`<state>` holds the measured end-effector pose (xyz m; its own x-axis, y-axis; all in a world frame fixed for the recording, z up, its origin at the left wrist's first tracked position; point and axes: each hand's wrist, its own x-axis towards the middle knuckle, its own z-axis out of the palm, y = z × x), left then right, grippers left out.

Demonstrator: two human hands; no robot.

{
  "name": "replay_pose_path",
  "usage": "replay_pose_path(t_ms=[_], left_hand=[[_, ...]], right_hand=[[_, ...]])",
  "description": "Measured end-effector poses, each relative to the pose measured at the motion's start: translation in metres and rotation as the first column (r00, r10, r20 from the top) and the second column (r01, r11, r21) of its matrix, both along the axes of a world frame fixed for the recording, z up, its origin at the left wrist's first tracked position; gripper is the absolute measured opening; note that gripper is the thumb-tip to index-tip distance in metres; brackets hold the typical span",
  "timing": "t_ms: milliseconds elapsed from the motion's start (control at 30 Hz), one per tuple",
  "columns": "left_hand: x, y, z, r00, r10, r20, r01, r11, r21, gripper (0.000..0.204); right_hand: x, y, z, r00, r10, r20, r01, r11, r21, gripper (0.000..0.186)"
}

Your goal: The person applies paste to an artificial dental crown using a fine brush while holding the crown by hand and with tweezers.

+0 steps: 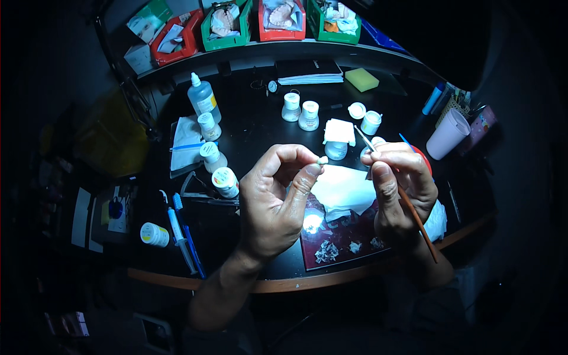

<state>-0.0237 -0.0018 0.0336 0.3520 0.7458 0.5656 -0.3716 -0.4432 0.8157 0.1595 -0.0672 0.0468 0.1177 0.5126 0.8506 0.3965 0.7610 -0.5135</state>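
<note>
Pinched between the thumb and forefinger of my left hand (273, 198) is a small whitish tooth crown (322, 160). My right hand (402, 183) grips a fine brush (412, 214) with a brown handle, its tip pointing up and away to the left. Crown and brush tip are apart. Beneath and between the hands lies a folded white tissue (340, 192) on a dark red glossy board (316, 257), which also bears several small crumpled scraps (326, 251). Just beyond the hands stands a small jar (336, 151) with a white tissue pad (339, 131) on top.
Small white-capped jars (309, 116) stand around the black table, beside a dropper bottle (204, 100) at left. Syringe and blue-handled tools (180, 239) lie front left. A pink cup (448, 135) is at right, a yellow sponge (361, 80) behind. Bins (281, 23) with dental casts line the shelf.
</note>
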Motion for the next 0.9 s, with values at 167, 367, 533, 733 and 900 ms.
replay_pose_path(t_ms=[167, 367, 533, 733, 900], left_hand=[[0.01, -0.003, 0.0, 0.998, 0.023, 0.051, -0.024, 1.0, 0.012, 0.008], [0.011, -0.004, -0.006, 0.996, 0.013, 0.083, -0.012, 1.0, -0.008, 0.01], [0.009, 0.0, -0.008, 0.886, -0.313, 0.342, 0.449, 0.766, -0.461, 0.013], [0.006, 0.001, -0.012, 0.839, -0.347, 0.42, 0.538, 0.646, -0.542, 0.014], [0.018, -0.013, -0.011, 1.0, 0.021, 0.005, -0.021, 0.996, -0.09, 0.011]], right_hand=[[-0.003, 0.002, -0.016, 0.972, 0.051, -0.228, -0.079, 0.99, -0.116, 0.017], [-0.012, 0.005, -0.02, 0.909, 0.15, -0.389, -0.219, 0.966, -0.139, 0.025], [-0.011, 0.005, -0.024, 0.942, 0.117, -0.314, -0.14, 0.989, -0.052, 0.026], [-0.01, 0.007, -0.03, 0.971, 0.069, -0.229, -0.074, 0.997, -0.015, 0.026], [-0.016, 0.003, -0.03, 0.95, 0.097, -0.298, -0.108, 0.994, -0.018, 0.026]])
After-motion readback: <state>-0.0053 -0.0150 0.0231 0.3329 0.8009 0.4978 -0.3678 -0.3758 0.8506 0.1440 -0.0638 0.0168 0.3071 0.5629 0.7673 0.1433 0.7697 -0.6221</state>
